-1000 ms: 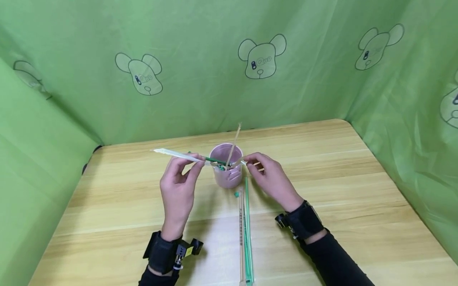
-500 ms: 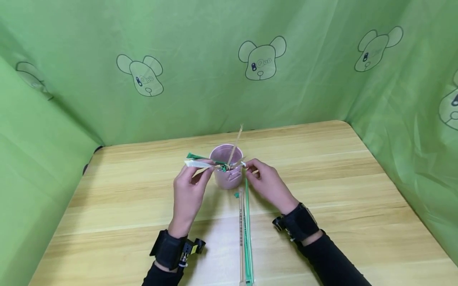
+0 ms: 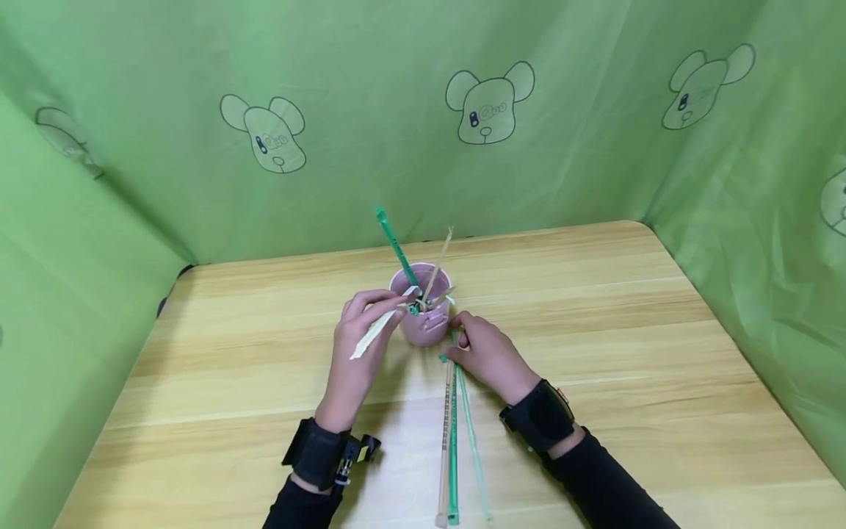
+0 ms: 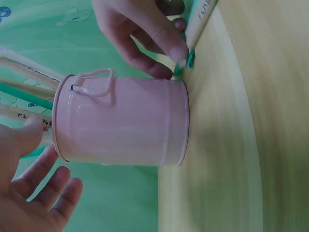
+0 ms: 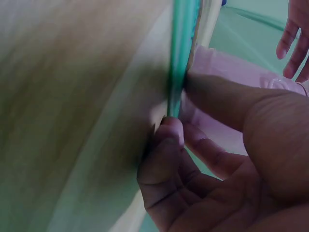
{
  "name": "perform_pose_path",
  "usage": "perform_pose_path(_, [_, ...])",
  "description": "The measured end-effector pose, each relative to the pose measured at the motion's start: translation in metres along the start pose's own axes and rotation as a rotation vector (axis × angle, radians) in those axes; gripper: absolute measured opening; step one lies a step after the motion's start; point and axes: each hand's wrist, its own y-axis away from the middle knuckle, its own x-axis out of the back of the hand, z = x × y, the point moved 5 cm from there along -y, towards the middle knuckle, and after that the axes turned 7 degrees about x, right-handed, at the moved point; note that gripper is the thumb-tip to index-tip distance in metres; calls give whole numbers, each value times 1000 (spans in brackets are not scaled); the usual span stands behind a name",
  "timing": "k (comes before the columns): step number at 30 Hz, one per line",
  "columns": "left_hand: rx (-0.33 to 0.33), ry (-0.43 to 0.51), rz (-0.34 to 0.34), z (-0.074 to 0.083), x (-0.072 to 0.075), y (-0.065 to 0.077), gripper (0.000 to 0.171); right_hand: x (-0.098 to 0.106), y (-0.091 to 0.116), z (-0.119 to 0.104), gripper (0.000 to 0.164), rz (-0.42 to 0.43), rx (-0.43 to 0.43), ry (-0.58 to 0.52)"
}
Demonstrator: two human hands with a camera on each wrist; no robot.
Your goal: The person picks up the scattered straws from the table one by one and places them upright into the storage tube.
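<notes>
A pink bucket (image 3: 426, 332) with a small side handle stands upright on the table, holding several straws. Among them are a green straw (image 3: 396, 246) and a tan straw (image 3: 439, 264), both sticking up. My left hand (image 3: 366, 334) is at the bucket's rim and pinches a pale wrapped straw (image 3: 373, 334) whose end slants down across the hand; its other fingers are loose in the left wrist view. Low beside the bucket's base, my right hand (image 3: 490, 356) pinches the end of a green straw (image 5: 179, 53) between thumb and fingertips.
Next to the right hand, a tan printed straw (image 3: 445, 448) and another green straw (image 3: 453, 455) lie lengthwise on the wooden table (image 3: 198, 411). Green cloth walls (image 3: 370, 117) with bear outlines enclose the table's back and sides.
My right hand has dropped from the bucket's rim to the straws on the table and grips one. My left hand has moved right; its pale straw tilts downward. A green straw in the bucket has swung upright.
</notes>
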Motion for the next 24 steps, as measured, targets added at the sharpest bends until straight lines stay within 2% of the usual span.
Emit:
perform_pose_path(7, [-21,-161,-15,2,-8,-5,23,-1,1,0,38,30,-55,56])
perform_pose_path(12, [37,-211,-56,3,-14,-12,30,-3,3,-1,32,52,-92,78])
perform_pose_path(16, [88,-209,-70,2,-14,-11,28,-3,3,-3,31,55,-100,82])
perform_pose_path(21, [94,-174,-47,2,-9,-10,34,0,4,-3,34,56,-116,61])
perform_pose_path(24, [84,-162,-35,3,-6,-11,37,3,4,0,30,60,-140,24])
